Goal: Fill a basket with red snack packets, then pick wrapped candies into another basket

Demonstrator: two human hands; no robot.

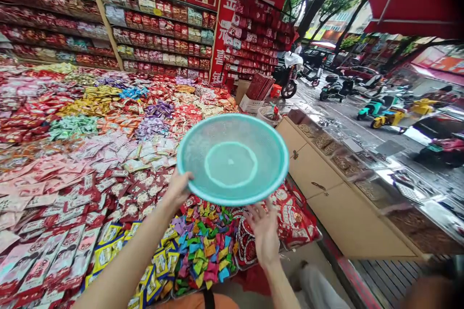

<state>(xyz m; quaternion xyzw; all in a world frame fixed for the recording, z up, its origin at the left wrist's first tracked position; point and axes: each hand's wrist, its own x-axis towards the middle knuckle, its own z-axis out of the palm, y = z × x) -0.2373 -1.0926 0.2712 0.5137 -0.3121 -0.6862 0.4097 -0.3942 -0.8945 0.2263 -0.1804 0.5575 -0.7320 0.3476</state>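
Observation:
A round turquoise plastic mesh basket point(230, 192) is held up over the candy display, its open top facing me and nothing inside. My left hand point(178, 190) grips its left rim, the thumb over the edge and the fingers hidden underneath. Below the near right rim, my right hand point(264, 231) is open with fingers spread, its tips reaching under the basket; whether they touch it I cannot tell. Under the basket lie bright, small wrapped candies point(208, 246), with red patterned packets point(290, 215) to their right. Yellow-and-blue packets point(161, 263) lie to the left.
Heaps of wrapped sweets point(90, 174) cover the left side. Shelves point(163, 34) of red packages line the back. A wooden cabinet point(337, 198) with a glass-topped display runs along the right. Beyond it, scooters point(389, 106) stand in the street. A grey-clothed leg point(319, 285) shows at the bottom.

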